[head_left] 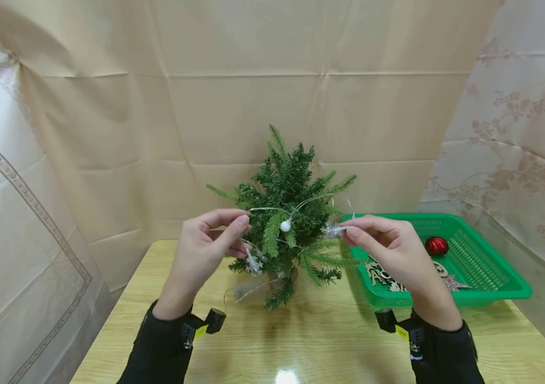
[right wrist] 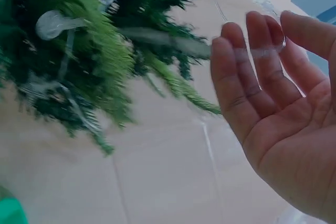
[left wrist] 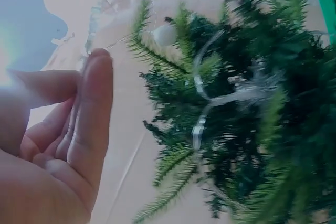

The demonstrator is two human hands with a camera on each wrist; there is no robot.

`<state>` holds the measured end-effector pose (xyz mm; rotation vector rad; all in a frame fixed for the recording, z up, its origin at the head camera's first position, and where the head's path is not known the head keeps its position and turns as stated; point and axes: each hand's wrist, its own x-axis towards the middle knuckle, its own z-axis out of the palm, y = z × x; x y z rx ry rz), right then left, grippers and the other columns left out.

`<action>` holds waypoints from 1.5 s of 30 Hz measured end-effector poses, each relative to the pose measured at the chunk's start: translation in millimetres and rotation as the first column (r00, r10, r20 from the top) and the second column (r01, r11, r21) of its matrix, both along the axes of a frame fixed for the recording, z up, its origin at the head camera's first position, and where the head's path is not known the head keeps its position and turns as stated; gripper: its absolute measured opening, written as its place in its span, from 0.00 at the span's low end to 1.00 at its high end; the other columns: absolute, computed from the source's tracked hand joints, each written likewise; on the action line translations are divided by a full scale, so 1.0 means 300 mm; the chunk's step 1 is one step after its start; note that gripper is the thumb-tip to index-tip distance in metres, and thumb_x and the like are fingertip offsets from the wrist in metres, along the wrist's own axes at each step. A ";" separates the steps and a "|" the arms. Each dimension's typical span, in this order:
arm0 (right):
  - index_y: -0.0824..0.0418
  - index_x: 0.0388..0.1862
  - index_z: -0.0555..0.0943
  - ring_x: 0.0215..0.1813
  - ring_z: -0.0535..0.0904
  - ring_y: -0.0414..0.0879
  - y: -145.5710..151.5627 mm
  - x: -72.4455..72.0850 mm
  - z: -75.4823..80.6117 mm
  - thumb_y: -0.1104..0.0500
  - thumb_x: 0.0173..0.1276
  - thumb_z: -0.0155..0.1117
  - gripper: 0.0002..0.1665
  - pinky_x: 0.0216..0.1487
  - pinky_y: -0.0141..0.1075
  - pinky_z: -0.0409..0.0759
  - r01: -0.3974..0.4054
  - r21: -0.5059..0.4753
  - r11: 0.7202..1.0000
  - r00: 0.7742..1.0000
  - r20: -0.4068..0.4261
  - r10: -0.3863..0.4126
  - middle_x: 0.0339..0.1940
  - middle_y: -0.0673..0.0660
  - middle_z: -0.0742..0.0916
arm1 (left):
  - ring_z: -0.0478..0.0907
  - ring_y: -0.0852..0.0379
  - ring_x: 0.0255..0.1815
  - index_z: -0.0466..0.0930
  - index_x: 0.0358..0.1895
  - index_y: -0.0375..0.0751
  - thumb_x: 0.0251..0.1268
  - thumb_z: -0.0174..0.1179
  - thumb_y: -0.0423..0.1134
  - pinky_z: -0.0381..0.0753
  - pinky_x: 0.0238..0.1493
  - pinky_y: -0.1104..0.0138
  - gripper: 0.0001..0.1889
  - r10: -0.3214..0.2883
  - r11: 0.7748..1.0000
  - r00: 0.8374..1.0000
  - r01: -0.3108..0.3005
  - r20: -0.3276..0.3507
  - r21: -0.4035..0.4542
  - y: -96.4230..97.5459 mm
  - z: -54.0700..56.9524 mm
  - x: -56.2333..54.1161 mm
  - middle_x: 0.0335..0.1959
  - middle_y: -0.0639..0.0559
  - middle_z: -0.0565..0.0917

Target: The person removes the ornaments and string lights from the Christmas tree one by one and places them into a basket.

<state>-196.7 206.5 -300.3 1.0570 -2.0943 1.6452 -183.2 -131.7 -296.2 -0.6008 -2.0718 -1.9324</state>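
A small artificial Christmas tree (head_left: 286, 176) stands on the table between both hands. A clear-wired string of lights loops across its front, carrying a white ball bulb (head_left: 285, 226) and clear snowflake bulbs (head_left: 253, 264). At the tree's left side my left hand (head_left: 205, 245) pinches the wire between thumb and index finger. On the right, my right hand (head_left: 392, 245) pinches the string close to another snowflake bulb (head_left: 334, 230). The right wrist view has the wire running through the fingers (right wrist: 226, 72), somewhat blurred. Branches hide the rest of the string.
To the right sits a green basket (head_left: 507, 288) with a red ornament ball (head_left: 436, 246) and several cut-out ornaments (head_left: 377, 272). A translucent box-like piece (head_left: 249, 290) lies by the tree's base on the wooden table (head_left: 262, 341). Beige cloth (head_left: 234, 106) hangs behind.
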 end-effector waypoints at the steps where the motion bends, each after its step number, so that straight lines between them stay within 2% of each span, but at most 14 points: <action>1: 0.70 0.51 0.85 0.46 0.87 0.44 -0.004 0.000 -0.016 0.73 0.74 0.58 0.12 0.47 0.32 0.85 0.015 0.030 0.999 1.000 -0.004 -0.015 0.45 0.56 0.90 | 0.86 0.46 0.27 0.83 0.56 0.32 0.72 0.65 0.39 0.88 0.32 0.52 0.16 0.010 1.000 1.000 -0.010 -0.002 -0.010 0.001 -0.016 0.006 0.41 0.31 0.85; 5: 0.66 0.51 0.86 0.47 0.86 0.44 -0.005 -0.002 -0.081 0.71 0.74 0.60 0.12 0.45 0.32 0.85 0.074 0.122 0.990 0.997 -0.006 -0.074 0.47 0.54 0.89 | 0.87 0.48 0.27 0.86 0.53 0.38 0.71 0.65 0.41 0.89 0.32 0.57 0.14 0.084 0.994 0.996 -0.083 0.010 -0.068 -0.002 -0.076 0.023 0.42 0.35 0.86; 8: 0.62 0.52 0.87 0.47 0.85 0.43 0.001 -0.007 -0.127 0.70 0.74 0.61 0.13 0.41 0.31 0.83 0.101 0.179 0.979 0.995 -0.038 -0.096 0.49 0.53 0.88 | 0.87 0.51 0.25 0.87 0.52 0.42 0.71 0.66 0.43 0.88 0.30 0.61 0.13 0.155 0.978 0.988 -0.154 -0.004 -0.142 -0.006 -0.111 0.028 0.41 0.40 0.87; 11: 0.57 0.54 0.87 0.52 0.82 0.43 0.003 -0.012 -0.164 0.69 0.73 0.63 0.15 0.42 0.31 0.82 0.133 0.240 0.962 0.990 -0.086 -0.115 0.53 0.51 0.87 | 0.86 0.55 0.24 0.88 0.50 0.44 0.70 0.66 0.43 0.88 0.28 0.64 0.11 0.207 0.955 0.977 -0.213 -0.050 -0.208 -0.007 -0.141 0.028 0.41 0.44 0.89; 14: 0.56 0.56 0.87 0.60 0.79 0.46 -0.002 -0.020 -0.187 0.67 0.72 0.66 0.16 0.45 0.34 0.83 0.160 0.280 0.947 0.984 -0.123 -0.130 0.61 0.52 0.83 | 0.87 0.55 0.25 0.89 0.49 0.45 0.69 0.67 0.40 0.87 0.27 0.66 0.10 0.219 0.945 0.971 -0.235 -0.095 -0.226 -0.009 -0.167 0.028 0.45 0.49 0.88; 17: 0.56 0.55 0.88 0.66 0.75 0.52 -0.008 -0.028 -0.198 0.66 0.71 0.67 0.16 0.49 0.38 0.84 0.156 0.299 0.941 0.983 -0.144 -0.117 0.66 0.56 0.80 | 0.87 0.57 0.29 0.90 0.48 0.45 0.67 0.69 0.38 0.87 0.29 0.66 0.09 0.231 0.930 0.955 -0.273 -0.186 -0.246 -0.009 -0.188 0.024 0.48 0.50 0.88; 19: 0.57 0.57 0.87 0.66 0.75 0.55 -0.013 -0.032 -0.203 0.66 0.71 0.67 0.17 0.50 0.38 0.84 0.135 0.310 0.941 0.985 -0.145 -0.093 0.67 0.58 0.79 | 0.88 0.58 0.31 0.91 0.47 0.45 0.66 0.70 0.37 0.87 0.30 0.66 0.09 0.249 0.907 0.928 -0.324 -0.278 -0.269 -0.007 -0.199 0.018 0.51 0.49 0.87; 22: 0.59 0.60 0.85 0.66 0.76 0.55 -0.024 -0.038 -0.208 0.66 0.72 0.65 0.18 0.53 0.35 0.83 0.121 0.323 0.939 0.986 -0.145 -0.077 0.66 0.58 0.81 | 0.88 0.60 0.32 0.91 0.47 0.42 0.64 0.71 0.36 0.87 0.32 0.68 0.09 0.279 0.867 0.863 -0.415 -0.422 -0.276 0.000 -0.212 0.002 0.54 0.46 0.86; 25: 0.62 0.62 0.83 0.65 0.78 0.52 -0.039 -0.046 -0.213 0.67 0.73 0.64 0.19 0.58 0.30 0.79 0.129 0.314 0.941 0.984 -0.161 -0.081 0.65 0.57 0.83 | 0.88 0.60 0.32 0.90 0.47 0.39 0.61 0.72 0.32 0.85 0.31 0.74 0.11 0.290 0.835 0.800 -0.479 -0.525 -0.269 0.003 -0.223 -0.012 0.53 0.42 0.87; 29: 0.64 0.62 0.83 0.64 0.79 0.51 -0.057 -0.057 -0.221 0.70 0.71 0.64 0.21 0.60 0.26 0.76 0.117 0.287 0.951 0.978 -0.199 -0.060 0.63 0.57 0.84 | 0.86 0.62 0.29 0.90 0.47 0.38 0.58 0.73 0.28 0.82 0.30 0.78 0.13 0.270 0.822 0.754 -0.505 -0.599 -0.265 0.005 -0.233 -0.029 0.44 0.45 0.89; 33: 0.64 0.63 0.82 0.64 0.80 0.51 -0.073 -0.073 -0.228 0.70 0.72 0.63 0.21 0.61 0.29 0.77 0.086 0.312 0.946 0.974 -0.225 -0.014 0.62 0.56 0.85 | 0.85 0.63 0.28 0.90 0.46 0.38 0.59 0.73 0.28 0.81 0.29 0.79 0.12 0.276 0.812 0.736 -0.522 -0.618 -0.259 0.008 -0.241 -0.034 0.36 0.49 0.89; 36: 0.64 0.65 0.80 0.66 0.78 0.52 -0.087 -0.079 -0.234 0.68 0.74 0.61 0.22 0.62 0.36 0.78 0.067 0.347 0.936 0.974 -0.226 0.014 0.64 0.56 0.83 | 0.86 0.62 0.31 0.90 0.46 0.39 0.60 0.72 0.28 0.82 0.30 0.78 0.11 0.291 0.811 0.736 -0.528 -0.612 -0.250 0.011 -0.245 -0.030 0.36 0.51 0.88; 40: 0.63 0.71 0.75 0.70 0.74 0.54 -0.099 -0.083 -0.242 0.66 0.77 0.58 0.24 0.65 0.45 0.77 0.021 0.386 0.922 0.980 -0.192 0.058 0.69 0.57 0.79 | 0.86 0.60 0.33 0.90 0.44 0.43 0.61 0.71 0.28 0.85 0.31 0.74 0.10 0.304 0.826 0.734 -0.520 -0.607 -0.217 0.018 -0.246 -0.023 0.38 0.53 0.88; 45: 0.65 0.72 0.73 0.68 0.76 0.52 -0.099 -0.092 -0.248 0.66 0.78 0.56 0.25 0.63 0.48 0.79 -0.014 0.374 0.927 0.985 -0.156 0.077 0.68 0.58 0.80 | 0.87 0.60 0.34 0.90 0.44 0.45 0.63 0.70 0.29 0.86 0.32 0.69 0.09 0.331 0.834 0.734 -0.521 -0.593 -0.180 0.035 -0.247 -0.012 0.39 0.55 0.89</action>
